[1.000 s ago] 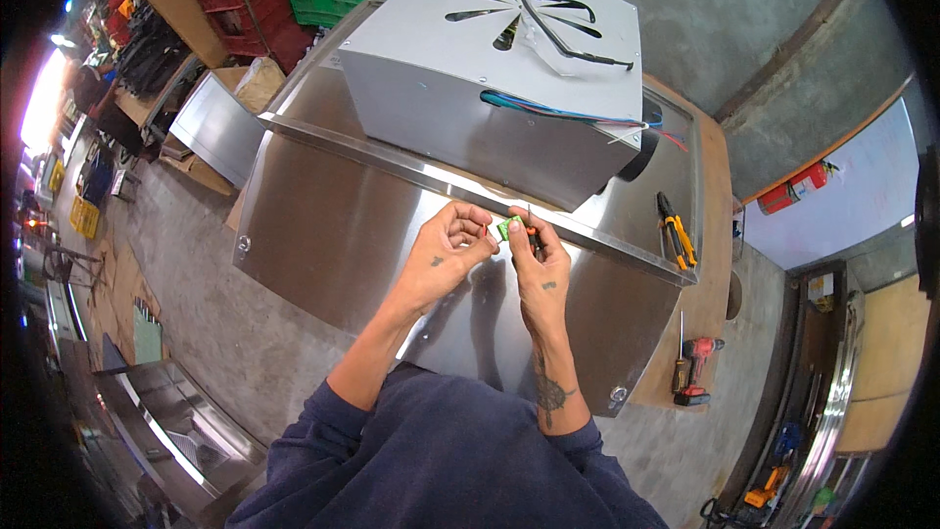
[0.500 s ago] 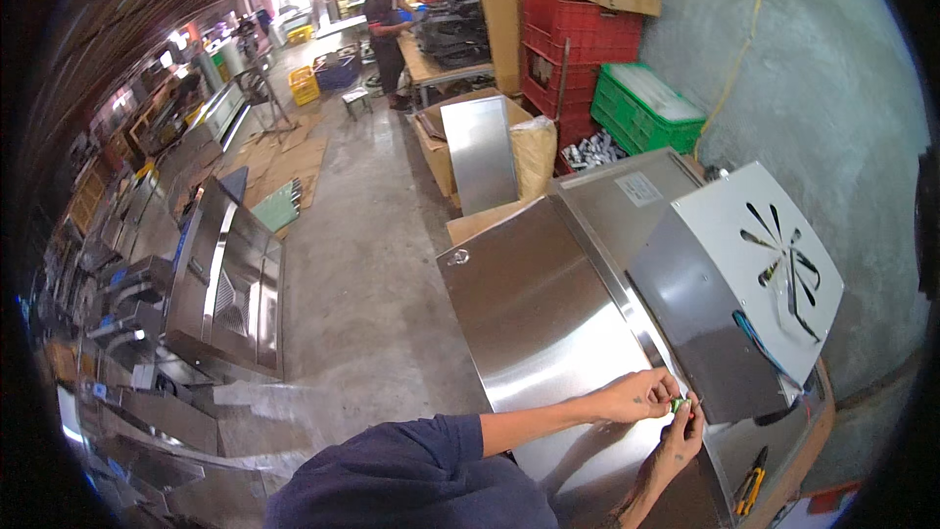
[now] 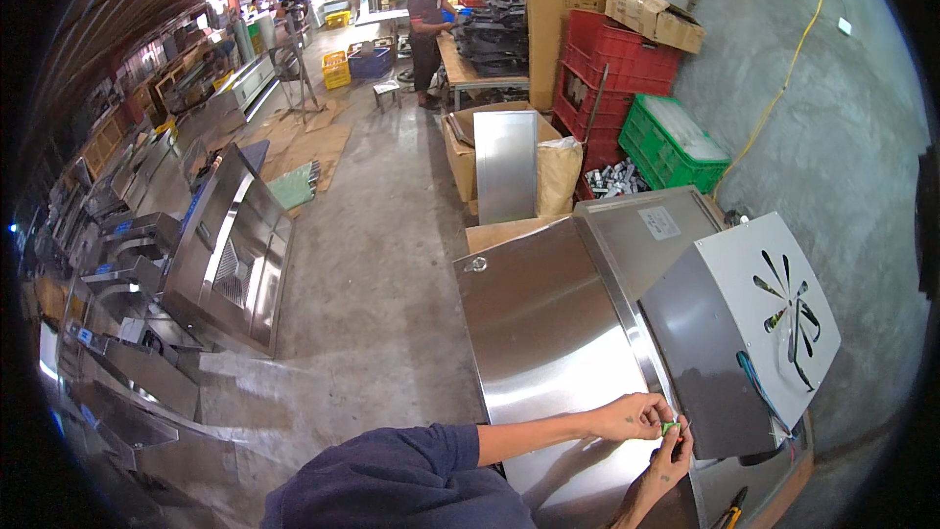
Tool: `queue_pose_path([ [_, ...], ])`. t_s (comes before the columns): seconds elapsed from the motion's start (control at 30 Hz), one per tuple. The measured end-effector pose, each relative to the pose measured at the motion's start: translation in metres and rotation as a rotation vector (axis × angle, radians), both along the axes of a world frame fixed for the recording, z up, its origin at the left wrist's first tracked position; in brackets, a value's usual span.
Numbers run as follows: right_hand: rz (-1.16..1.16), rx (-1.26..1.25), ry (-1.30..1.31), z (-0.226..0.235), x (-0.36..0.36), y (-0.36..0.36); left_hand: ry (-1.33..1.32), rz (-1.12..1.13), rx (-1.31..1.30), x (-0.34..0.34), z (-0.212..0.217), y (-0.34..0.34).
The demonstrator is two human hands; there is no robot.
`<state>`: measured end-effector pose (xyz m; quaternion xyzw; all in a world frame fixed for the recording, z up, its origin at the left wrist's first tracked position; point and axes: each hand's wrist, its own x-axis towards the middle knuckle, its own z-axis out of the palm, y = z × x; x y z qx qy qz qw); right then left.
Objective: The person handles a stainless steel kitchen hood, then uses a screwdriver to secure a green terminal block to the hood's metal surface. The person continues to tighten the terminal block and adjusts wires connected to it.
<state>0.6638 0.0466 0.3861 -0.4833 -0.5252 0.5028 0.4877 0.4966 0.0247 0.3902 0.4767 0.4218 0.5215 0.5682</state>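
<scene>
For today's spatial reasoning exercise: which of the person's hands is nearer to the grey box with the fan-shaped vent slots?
Right. The right hand is just below the grey box's lower left corner, almost touching it. The left hand is slightly farther left, over the steel panel. Both pinch a small green piece.

A steel cabinet [image 3: 548,333] lies flat at lower right, with a vented box [image 3: 744,333] on its right part. Both hands [image 3: 656,436] meet at the box's near left corner, around a small clip [image 3: 670,427]. Behind the cabinet stand stacked crates [image 3: 646,98]; a steel hood [image 3: 230,255] lies to the left on the floor [image 3: 382,264]
</scene>
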Motion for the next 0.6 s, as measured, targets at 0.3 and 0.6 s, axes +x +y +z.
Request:
queue_pose_path([
  [0.3,0.064,0.071,-0.17,0.024,-0.017,-0.015,-0.015,-0.034,0.033,-0.007,-0.028,-0.002],
  [0.6,0.074,0.053,-0.149,0.028,-0.038,-0.02,-0.046,0.039,0.039,-0.018,-0.036,-0.004],
])
